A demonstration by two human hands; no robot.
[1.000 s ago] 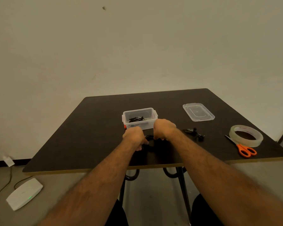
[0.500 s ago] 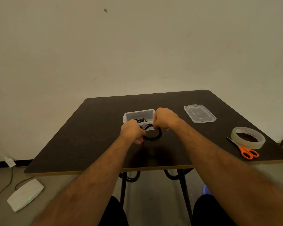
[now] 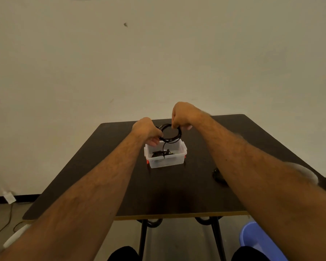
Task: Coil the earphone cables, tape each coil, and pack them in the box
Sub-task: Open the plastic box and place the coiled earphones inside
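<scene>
A black earphone cable wound into a round coil [image 3: 170,133] is held in the air between both hands, above the far part of a small clear plastic box [image 3: 166,161] with red clips at its ends. The left side of the coil is pinched by the curled fingers of the left hand [image 3: 146,131], whose fingertips dip just over the far left rim of the box. The top right of the coil is gripped by the right hand [image 3: 183,115], which is clenched around the strands with its knuckles turned upward. A loose tail of the same cable hangs from the bottom of the coil down into the box, where another small bundle of black earphone cable [image 3: 161,153] is already seen lying on the bottom (its exact shape cannot be made out through the blur).

The box is set on a dark brown square table [image 3: 102,166], roughly at its middle, with its open top facing up. To the right of the box, close beside the right forearm, a small black object [image 3: 218,176] is seen on the tabletop; it is too blurred to be identified. Beyond the forearm, at the right edge of the table, a pale blurred shape [image 3: 307,173] is partly hidden. A blue plastic tub [image 3: 260,242] stands on the floor under the near right corner of the table.
</scene>
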